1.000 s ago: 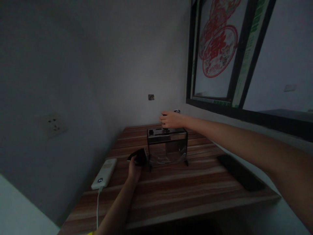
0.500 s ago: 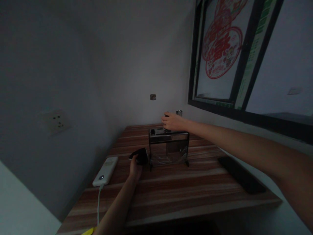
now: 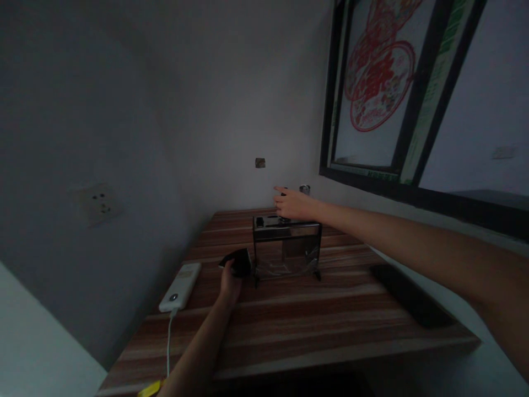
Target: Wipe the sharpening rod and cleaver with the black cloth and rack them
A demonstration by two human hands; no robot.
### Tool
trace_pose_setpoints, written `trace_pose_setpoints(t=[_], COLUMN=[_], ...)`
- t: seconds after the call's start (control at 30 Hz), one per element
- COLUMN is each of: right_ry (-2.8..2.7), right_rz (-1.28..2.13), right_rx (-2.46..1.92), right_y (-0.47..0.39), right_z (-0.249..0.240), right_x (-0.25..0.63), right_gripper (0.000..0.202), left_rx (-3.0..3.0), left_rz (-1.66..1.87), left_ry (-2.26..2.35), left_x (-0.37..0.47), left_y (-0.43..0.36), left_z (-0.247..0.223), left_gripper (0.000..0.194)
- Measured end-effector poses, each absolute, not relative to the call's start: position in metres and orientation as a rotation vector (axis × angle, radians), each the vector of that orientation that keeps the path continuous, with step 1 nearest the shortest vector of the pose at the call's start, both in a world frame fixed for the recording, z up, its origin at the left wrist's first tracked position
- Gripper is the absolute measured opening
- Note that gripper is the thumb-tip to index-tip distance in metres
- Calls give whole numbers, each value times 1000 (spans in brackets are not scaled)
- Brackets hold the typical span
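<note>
In the head view a dark metal stand (image 3: 286, 239) with a flat shiny top rests on the wood-grain table. My right hand (image 3: 293, 204) is at its top, fingers curled about a small dark upright piece (image 3: 284, 193), mostly hidden; the index finger points out to the left. To the left of the stand, my left hand (image 3: 231, 284) grips a black wedge-shaped object (image 3: 240, 261) with a pale edge, close to the stand's left leg. Its kind is unclear in the dim light. Clear crumpled plastic (image 3: 270, 268) shows low within the stand's frame.
A white power bank (image 3: 182, 288) with a cable (image 3: 168, 342) lies on the table's left. A black flat slab (image 3: 409, 295) lies on the right. Behind my right hand appears a shiny round-topped item (image 3: 305, 189). Walls and a dark-framed window (image 3: 397, 173) border the table (image 3: 314, 325).
My right index finger has straightened and lifted away from the small dark piece. My left hand keeps its grip on the black object. The whole view has shifted slightly.
</note>
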State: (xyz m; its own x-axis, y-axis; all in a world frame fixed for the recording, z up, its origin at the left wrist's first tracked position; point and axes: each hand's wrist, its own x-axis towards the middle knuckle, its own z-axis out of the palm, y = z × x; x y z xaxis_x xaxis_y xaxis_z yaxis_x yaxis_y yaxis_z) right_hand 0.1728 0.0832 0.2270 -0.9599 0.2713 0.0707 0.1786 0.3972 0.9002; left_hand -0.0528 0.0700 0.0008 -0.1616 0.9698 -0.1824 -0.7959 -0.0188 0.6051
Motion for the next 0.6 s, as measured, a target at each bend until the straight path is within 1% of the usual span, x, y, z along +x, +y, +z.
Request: trace_pose_setpoints(t=[0.3,0.47,0.6], right_ry=[2650,2870,3025], right_rz=[1633,1590,1438], right_rx=[332,570,732], right_y=[54,18,-8], right_z=[249,256,242], right_x=[173,172,173], right_gripper=[13,17,16], left_rx=[321,320,360], left_rz=[1626,1713,1840], left_ry=[733,776,804], left_x=[-56,-60,-63], left_y=[69,66,63], left_z=[6,15,28], left_gripper=[15,13,14])
